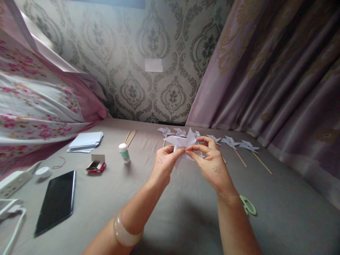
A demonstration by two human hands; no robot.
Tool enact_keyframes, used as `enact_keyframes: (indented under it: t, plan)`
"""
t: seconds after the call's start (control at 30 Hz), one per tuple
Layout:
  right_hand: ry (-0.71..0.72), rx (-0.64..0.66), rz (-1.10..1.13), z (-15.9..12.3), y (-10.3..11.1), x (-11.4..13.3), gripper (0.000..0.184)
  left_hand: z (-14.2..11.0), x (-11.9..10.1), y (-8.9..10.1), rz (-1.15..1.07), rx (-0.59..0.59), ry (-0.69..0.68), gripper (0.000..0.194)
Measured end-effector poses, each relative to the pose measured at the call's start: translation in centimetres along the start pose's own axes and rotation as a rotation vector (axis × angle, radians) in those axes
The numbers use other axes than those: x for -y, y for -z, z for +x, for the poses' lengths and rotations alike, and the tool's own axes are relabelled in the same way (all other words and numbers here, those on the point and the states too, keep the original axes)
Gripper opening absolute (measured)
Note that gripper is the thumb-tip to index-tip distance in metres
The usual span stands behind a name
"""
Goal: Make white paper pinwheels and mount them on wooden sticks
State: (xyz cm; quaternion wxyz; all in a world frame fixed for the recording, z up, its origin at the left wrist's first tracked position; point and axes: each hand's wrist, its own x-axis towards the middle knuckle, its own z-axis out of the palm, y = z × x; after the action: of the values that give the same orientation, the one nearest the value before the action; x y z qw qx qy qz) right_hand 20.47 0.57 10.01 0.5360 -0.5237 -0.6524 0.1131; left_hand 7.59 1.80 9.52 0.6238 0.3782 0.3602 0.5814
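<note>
A white paper pinwheel (190,137) is held up over the grey cloth, its pointed blades spread around the middle. My left hand (166,158) grips it from the left, thumb pressed near its centre. From the other side, my right hand (208,159) closes thumb and fingertips at the same centre. Whatever small thing may sit between the right fingertips is too small to make out. Behind my hands lie several finished pinwheels on sticks, among them one (249,145) at the far right; some are partly hidden by my hands.
To the left are a paper stack (85,141), wooden sticks (131,138), a white glue bottle (124,153), a small open box (96,165), a black phone (57,202) and a power strip (16,181). Green-handled scissors (248,205) lie beside my right forearm, partly hidden.
</note>
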Motion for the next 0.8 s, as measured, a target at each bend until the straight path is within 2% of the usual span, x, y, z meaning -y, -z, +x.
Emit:
enact_keyframes:
  t: [0.47,0.8]
  plan:
    - [-0.02,0.013,0.026,0.11,0.16,-0.3,0.023,0.13,0.06,0.27,-0.067,0.034,0.115,0.029]
    - [-0.051,0.038,0.017,0.1,0.28,-0.3,0.019,0.28,0.16,0.66,-0.064,0.076,0.132,0.03]
